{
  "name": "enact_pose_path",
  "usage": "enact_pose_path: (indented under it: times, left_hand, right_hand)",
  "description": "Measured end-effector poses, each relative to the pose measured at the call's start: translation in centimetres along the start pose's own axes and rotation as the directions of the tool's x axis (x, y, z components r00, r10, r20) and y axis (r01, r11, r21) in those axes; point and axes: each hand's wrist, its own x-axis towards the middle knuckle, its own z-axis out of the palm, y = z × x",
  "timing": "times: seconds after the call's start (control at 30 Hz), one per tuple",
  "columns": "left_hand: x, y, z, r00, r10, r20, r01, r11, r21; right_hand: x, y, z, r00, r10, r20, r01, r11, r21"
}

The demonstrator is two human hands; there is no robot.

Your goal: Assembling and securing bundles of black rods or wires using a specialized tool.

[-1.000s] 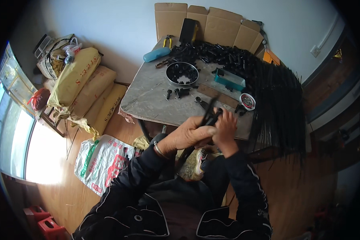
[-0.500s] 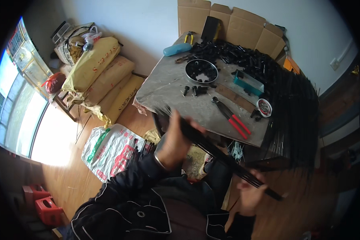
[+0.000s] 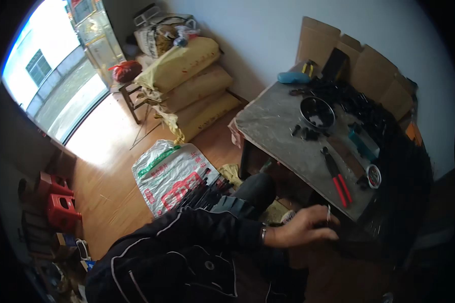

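My left hand (image 3: 304,227), with a band at the wrist, reaches across to the right, just off the table's near edge. Its fingers are bent, and a small pale sliver (image 3: 329,213) shows at the fingertips; what it belongs to is lost against the dark. Just below, a dim skin-toned patch by a dark sleeve looks like my right hand (image 3: 298,257); its fingers are hidden. On the table (image 3: 273,118) lie red-handled pliers (image 3: 337,177). A bundle of black strips (image 3: 202,194) rests on a white printed sack (image 3: 159,169) to my left.
A round metal bowl (image 3: 317,112), a teal box (image 3: 364,144), a small white cup (image 3: 374,177) and a blue case (image 3: 294,77) stand on the table among black parts. Full yellow sacks (image 3: 187,59) are stacked by the wall. Red stools (image 3: 63,211) stand at the left.
The view has swung left. The long black bundle held across both hands is no longer seen in them. My left hand has moved right; my right hand has dropped into shade.
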Motion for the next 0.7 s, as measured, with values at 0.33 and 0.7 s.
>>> enact_pose_path:
  times: [0.33, 0.7]
  left_hand:
    - [-0.4, -2.9, -7.9, 0.930, -0.305, 0.204, 0.312, 0.950, -0.004]
    - [0.4, -2.8, -6.3, 0.966, -0.258, -0.007, 0.256, 0.957, 0.136]
  right_hand:
    - [2.5, 0.6, 2.3, 0.974, 0.188, 0.123, -0.224, 0.848, 0.480]
    - [3.1, 1.9, 1.8, 0.953, 0.256, 0.165, -0.291, 0.609, 0.738]
